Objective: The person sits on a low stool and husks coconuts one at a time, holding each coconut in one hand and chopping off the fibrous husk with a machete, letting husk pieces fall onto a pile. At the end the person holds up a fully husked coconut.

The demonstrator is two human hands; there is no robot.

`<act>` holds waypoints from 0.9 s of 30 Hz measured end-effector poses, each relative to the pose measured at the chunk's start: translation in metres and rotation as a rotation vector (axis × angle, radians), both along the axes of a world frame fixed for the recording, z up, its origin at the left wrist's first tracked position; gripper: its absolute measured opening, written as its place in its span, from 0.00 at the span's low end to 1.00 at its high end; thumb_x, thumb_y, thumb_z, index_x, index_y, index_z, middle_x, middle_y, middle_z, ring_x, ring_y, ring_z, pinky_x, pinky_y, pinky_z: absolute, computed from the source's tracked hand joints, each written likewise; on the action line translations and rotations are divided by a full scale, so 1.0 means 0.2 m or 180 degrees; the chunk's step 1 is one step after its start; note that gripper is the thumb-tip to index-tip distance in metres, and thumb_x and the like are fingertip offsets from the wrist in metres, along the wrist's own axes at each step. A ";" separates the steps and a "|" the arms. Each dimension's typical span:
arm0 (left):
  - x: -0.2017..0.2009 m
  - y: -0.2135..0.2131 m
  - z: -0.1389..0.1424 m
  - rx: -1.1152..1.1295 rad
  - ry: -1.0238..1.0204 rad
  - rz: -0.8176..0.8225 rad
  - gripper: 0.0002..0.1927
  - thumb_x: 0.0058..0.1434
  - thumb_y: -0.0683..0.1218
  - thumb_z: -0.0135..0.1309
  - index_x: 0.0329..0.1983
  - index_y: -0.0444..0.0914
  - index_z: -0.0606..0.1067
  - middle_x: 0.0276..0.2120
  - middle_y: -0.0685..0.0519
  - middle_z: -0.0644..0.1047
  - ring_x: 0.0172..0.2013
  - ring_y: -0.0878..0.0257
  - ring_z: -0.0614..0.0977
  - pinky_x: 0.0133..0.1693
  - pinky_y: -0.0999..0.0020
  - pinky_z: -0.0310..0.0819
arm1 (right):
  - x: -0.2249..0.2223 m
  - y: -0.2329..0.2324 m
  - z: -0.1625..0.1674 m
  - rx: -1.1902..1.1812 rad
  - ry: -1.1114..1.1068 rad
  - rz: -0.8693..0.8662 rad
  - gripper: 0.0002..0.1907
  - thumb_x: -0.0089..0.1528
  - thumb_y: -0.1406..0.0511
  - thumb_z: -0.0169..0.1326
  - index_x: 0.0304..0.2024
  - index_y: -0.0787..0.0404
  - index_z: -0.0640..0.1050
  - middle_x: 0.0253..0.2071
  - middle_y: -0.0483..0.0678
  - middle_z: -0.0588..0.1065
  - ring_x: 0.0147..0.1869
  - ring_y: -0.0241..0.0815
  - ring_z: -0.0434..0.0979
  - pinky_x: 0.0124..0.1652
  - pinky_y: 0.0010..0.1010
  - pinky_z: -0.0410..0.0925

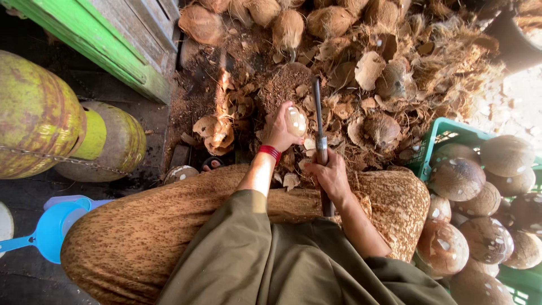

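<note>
Olive sleeves lead to the left hand cupped around a hard, round, likely slippery coconut, while the right hand clamps the stiff blade's handle.

1. The left hand covers much of the coconut.
2. The right hand hides the blade's handle.
3. The crate runs off the right edge, its floor buried under coconuts.
4. The gas cylinder is cut off at the left edge.
</note>
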State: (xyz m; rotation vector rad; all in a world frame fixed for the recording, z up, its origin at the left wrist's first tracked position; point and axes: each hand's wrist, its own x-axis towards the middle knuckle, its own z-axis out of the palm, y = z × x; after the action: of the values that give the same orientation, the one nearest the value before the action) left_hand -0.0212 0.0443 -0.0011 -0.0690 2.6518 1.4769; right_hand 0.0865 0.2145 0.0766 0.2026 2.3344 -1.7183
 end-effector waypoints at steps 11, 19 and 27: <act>-0.03 0.05 0.03 -0.0257 -0.0245 0.0128 0.62 0.24 0.43 0.81 0.64 0.52 0.59 0.61 0.48 0.67 0.58 0.50 0.73 0.59 0.49 0.73 | -0.08 -0.02 -0.38 -0.0744 -0.1600 -0.0664 0.06 0.57 0.74 0.55 0.29 0.63 0.71 0.21 0.48 0.70 0.17 0.39 0.67 0.18 0.33 0.65; -0.01 0.03 -0.01 -0.0082 -0.0131 0.0149 0.63 0.23 0.41 0.81 0.64 0.53 0.58 0.59 0.44 0.63 0.59 0.46 0.72 0.60 0.46 0.72 | -0.06 0.06 -0.52 -0.0095 -0.1374 -0.0382 0.11 0.56 0.72 0.61 0.30 0.60 0.70 0.24 0.46 0.70 0.23 0.37 0.68 0.22 0.30 0.64; -0.03 0.03 0.14 -0.0084 -0.0410 0.0155 0.60 0.26 0.40 0.80 0.62 0.53 0.58 0.57 0.44 0.64 0.56 0.46 0.74 0.56 0.48 0.76 | -0.07 0.03 -0.13 -0.0097 -0.1305 -0.0212 0.09 0.57 0.73 0.60 0.30 0.60 0.71 0.21 0.47 0.70 0.20 0.40 0.66 0.20 0.34 0.61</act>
State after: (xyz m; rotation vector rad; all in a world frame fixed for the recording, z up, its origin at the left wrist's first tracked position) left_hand -0.0267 0.0500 0.0278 -0.2245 2.5843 1.4007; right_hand 0.0716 0.2200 0.0499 0.5742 2.0202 -1.5621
